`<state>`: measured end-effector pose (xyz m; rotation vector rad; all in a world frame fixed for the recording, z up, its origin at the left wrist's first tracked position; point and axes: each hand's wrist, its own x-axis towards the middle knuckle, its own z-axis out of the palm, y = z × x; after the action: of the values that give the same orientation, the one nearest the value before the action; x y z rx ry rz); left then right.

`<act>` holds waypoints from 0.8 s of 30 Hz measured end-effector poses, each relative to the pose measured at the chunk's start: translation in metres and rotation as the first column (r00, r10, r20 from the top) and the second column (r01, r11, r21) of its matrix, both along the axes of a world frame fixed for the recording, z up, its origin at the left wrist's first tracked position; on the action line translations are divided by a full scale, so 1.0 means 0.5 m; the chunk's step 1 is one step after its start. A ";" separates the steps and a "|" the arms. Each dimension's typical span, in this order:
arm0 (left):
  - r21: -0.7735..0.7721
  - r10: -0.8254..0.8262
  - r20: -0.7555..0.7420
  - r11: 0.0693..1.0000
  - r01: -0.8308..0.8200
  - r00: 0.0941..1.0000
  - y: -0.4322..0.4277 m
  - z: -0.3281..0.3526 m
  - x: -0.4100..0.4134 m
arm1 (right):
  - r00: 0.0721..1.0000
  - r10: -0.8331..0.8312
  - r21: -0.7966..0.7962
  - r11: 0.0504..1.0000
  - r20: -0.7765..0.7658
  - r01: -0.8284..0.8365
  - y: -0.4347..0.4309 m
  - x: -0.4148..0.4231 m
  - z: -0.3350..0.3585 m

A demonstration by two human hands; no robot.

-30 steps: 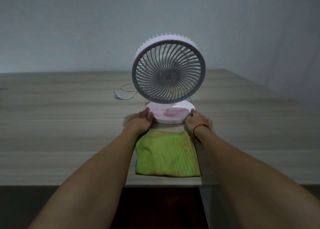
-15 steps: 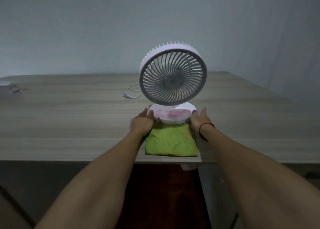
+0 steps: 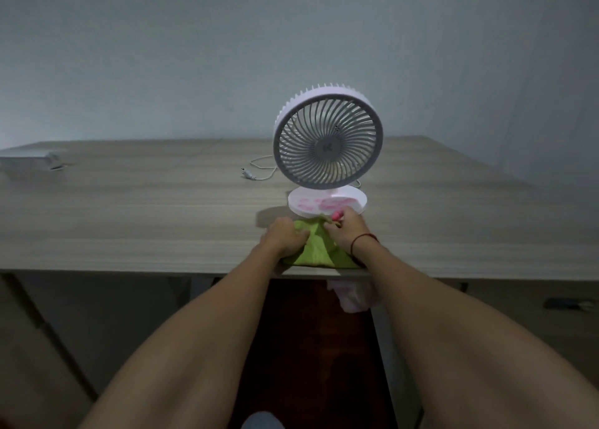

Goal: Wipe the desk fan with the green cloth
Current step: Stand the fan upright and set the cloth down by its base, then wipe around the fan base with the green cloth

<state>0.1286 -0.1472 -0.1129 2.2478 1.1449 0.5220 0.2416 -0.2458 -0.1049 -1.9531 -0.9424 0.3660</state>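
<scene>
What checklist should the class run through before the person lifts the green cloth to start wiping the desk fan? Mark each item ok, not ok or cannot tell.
1. Both hands on the green cloth: ok; left hand and right hand are gathering it.
2. Cloth fully lifted off the table: not ok; it lies bunched at the near edge.
3. Desk fan standing upright: ok.
4. Dirt located: ok; pink smears show on the fan base.
5. Cable plug disconnected: ok; it lies loose on the table.
6. Firm grip by the fingers: cannot tell; they are partly buried in the folds.
</scene>
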 end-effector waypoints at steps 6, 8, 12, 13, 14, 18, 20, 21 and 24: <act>-0.109 0.068 0.504 0.994 -0.015 0.861 -0.026 -0.005 0.000 | 0.963 -0.047 0.059 0.996 -0.267 0.065 0.000 -0.007 0.018; -0.145 0.085 0.549 0.989 -0.005 0.832 -0.026 -0.002 0.003 | 0.983 -0.041 -0.057 0.998 -0.176 0.031 0.002 0.001 0.018; -0.357 0.142 0.533 0.931 0.069 0.834 -0.025 0.013 0.014 | 0.999 0.009 -0.065 0.998 -0.035 -0.011 0.005 0.008 0.023; -0.377 0.138 0.516 0.923 0.079 0.846 -0.024 0.021 0.018 | 0.999 0.011 -0.039 0.999 -0.041 -0.012 0.006 0.013 0.021; -0.380 0.126 0.497 0.921 0.085 0.858 -0.021 0.026 0.023 | 0.999 0.006 -0.014 1.000 -0.051 -0.006 0.006 0.018 0.019; -0.399 0.119 0.492 0.911 0.102 0.862 -0.010 0.029 0.050 | 0.988 -0.051 0.090 0.994 -0.146 0.065 0.007 0.049 0.018; -0.392 0.116 0.526 0.912 0.119 0.843 -0.007 0.030 0.078 | 0.982 -0.102 0.121 0.985 -0.162 0.122 0.008 0.072 0.029; -0.379 0.114 0.539 0.917 0.120 0.835 -0.007 0.033 0.094 | 0.979 -0.138 0.134 0.978 -0.153 0.158 0.010 0.089 0.035; -0.303 0.131 0.548 0.952 0.049 0.826 0.011 0.026 0.125 | 0.935 -0.327 0.126 0.931 -0.135 0.344 0.020 0.141 0.043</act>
<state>0.1913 -0.1416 -0.1000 1.6371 0.8862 0.8910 0.3123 -0.2358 -0.0833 -1.8928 -0.5323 0.1983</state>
